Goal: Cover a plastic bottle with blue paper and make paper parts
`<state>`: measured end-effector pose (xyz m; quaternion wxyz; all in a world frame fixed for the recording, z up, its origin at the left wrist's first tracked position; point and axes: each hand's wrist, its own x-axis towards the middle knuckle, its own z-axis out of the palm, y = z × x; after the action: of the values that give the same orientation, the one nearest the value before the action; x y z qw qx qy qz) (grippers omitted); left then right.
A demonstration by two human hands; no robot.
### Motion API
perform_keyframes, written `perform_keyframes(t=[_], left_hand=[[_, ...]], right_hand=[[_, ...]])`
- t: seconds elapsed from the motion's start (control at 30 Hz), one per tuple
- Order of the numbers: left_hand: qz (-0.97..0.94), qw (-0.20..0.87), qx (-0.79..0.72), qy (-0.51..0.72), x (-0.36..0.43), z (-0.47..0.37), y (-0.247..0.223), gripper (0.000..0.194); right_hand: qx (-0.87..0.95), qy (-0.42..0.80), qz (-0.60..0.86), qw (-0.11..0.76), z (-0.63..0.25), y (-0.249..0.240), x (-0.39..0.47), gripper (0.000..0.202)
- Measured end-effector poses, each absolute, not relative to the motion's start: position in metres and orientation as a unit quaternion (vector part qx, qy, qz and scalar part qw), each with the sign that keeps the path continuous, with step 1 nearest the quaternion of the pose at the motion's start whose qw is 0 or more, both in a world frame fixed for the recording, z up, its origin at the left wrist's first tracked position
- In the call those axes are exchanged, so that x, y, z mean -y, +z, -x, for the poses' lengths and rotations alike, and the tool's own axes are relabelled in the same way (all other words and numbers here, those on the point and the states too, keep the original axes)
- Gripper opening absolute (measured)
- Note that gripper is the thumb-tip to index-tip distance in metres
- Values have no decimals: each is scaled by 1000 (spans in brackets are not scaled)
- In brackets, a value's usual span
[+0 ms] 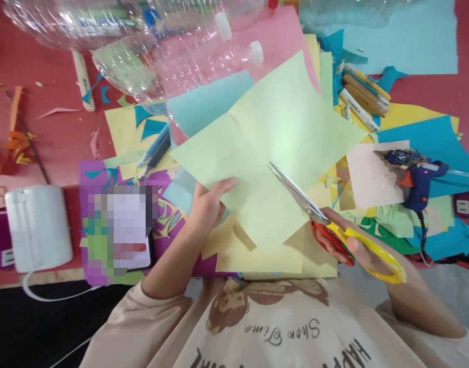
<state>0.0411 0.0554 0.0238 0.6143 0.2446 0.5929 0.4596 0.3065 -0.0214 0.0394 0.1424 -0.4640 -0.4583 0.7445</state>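
Red bench (58,143) shows in patches between layers of coloured paper, with clear plastic bottles (234,56) lying towards the far side. From where I sit, the pale green sheet (257,204) is what the hands are busy with: it is above the paper pile, towards the middle of the bench's near edge, one corner pointing down at that edge.

I have the left hand (205,204) closed on the sheet's left part, thumb on top and fingers mostly hidden below. The right hand (359,248) is wrapped around the handles of the yellow and red scissors (318,214); their blades look nearly together and overlap the sheet in my view. I can't tell whether they touch it.

As for progress, I'd judge this piece partly shaped: its upper right edge curves inward, and a faint crease runs near its upper left edge. It is in one broad piece, and I see no slit where the blades point. How much trimming remains I can't tell, since no drawn outline shows. Curved blue scraps (153,129) lie to the left, so other paper has evidently been cut. The glue gun (418,189) rests towards the bench's right side, near loose markers (359,108), in neither hand.
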Motion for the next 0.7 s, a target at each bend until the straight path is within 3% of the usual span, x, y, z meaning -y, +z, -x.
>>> perform_keyframes(t=[0.33, 0.7], left_hand=[[-246, 588, -613, 467, -49, -41, 14, 37], [-243, 639, -564, 464, -47, -39, 11, 23]], right_hand=[[426, 747, 478, 178, -295, 43, 19, 64], [420, 743, 492, 174, -289, 42, 18, 65]])
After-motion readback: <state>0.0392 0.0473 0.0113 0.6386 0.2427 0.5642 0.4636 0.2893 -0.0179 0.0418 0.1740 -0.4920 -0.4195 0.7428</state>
